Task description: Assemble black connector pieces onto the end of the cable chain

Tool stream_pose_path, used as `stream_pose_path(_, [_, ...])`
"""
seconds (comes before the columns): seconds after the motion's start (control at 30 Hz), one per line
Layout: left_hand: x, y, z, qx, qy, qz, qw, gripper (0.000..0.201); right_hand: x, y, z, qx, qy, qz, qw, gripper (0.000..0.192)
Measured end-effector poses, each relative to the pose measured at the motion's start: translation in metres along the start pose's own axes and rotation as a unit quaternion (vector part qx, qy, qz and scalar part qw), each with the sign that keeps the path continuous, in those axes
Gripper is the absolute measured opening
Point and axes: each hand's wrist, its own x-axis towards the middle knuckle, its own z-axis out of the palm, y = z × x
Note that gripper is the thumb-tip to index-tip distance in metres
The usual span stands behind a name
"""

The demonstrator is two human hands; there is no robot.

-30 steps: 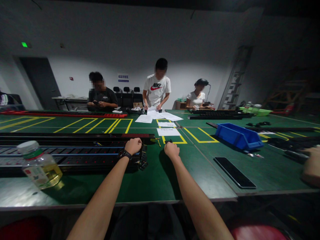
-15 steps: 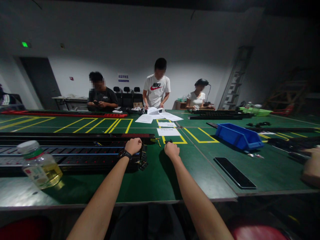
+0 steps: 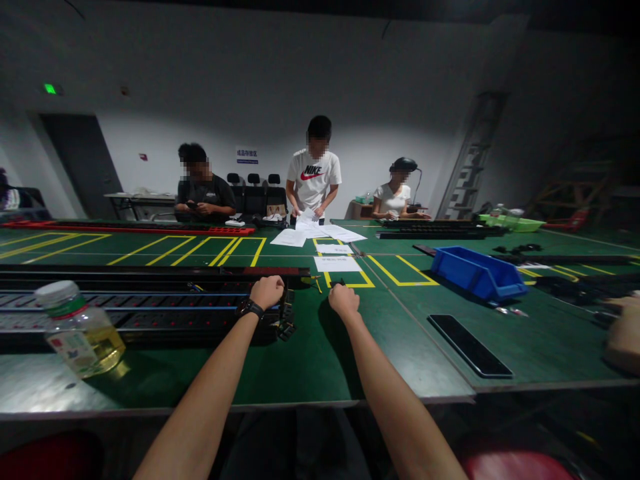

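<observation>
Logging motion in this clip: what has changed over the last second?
Almost nothing. The co-worker's hand at the right edge drew back slightly, and the standing person gathered papers. The left hand on the long black strip and the right hand stayed put.

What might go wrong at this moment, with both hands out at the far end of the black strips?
The bottle of yellow liquid stands near the table edge, beside the left forearm; pulling back might knock it off. The left hand rests on the black strips, whose loose end pieces might snag fingers. The phone lies near the edge too.
</observation>
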Motion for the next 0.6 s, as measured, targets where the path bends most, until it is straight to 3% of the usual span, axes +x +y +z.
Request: stream_pose_path(0.6, [0.0007,0.0000,0.0018,0.008,0.002,0.000,1.000,0.031,-0.0015,-0.0001,-0.0006,-0.007,0.003,-0.001,1.000,0.041])
